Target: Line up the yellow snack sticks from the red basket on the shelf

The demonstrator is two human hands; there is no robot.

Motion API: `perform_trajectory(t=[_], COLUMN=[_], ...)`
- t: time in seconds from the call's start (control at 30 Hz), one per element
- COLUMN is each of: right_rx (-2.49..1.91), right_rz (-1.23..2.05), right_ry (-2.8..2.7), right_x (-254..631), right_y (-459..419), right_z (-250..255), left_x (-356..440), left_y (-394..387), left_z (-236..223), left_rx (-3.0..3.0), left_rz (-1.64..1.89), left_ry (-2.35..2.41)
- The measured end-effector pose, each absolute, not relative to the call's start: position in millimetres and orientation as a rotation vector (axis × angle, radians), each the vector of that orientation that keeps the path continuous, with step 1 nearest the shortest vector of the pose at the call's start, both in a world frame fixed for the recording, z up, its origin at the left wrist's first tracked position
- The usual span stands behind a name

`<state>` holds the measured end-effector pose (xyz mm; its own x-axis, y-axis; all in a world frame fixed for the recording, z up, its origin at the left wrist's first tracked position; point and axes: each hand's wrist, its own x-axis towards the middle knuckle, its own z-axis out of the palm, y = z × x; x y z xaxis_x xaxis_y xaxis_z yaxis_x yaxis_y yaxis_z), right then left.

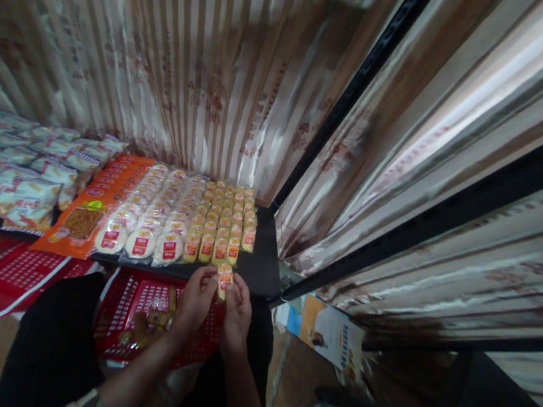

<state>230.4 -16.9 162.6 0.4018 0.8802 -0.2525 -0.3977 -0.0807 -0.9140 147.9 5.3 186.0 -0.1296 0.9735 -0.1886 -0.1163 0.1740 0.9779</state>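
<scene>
The left hand (197,297) and the right hand (238,313) pinch a small yellow plastic-wrapped packet with a red label (225,280) between their fingers, near the front edge of a flat black shelf (267,250). Rows of similar yellow packets (220,249) stand just beyond, beside round white wrapped crackers (140,244). A red perforated plastic basket (108,308) sits below.

This looks like a shop. Rows of small yellow wrapped snacks (220,249) line a flat black shelf (266,263) near perforated red plastic baskets (1,260).
</scene>
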Motion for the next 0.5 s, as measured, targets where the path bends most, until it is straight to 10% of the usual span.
perform_trajectory(t=[0.5], right_rx=[-1.252], right_rz=[1.015], right_ry=[-0.509], right_x=[239], right_y=[-20], right_z=[174], left_x=[156], left_y=[-5], left_z=[198], left_rx=[1.118], left_rz=[1.161], left_ry=[1.234])
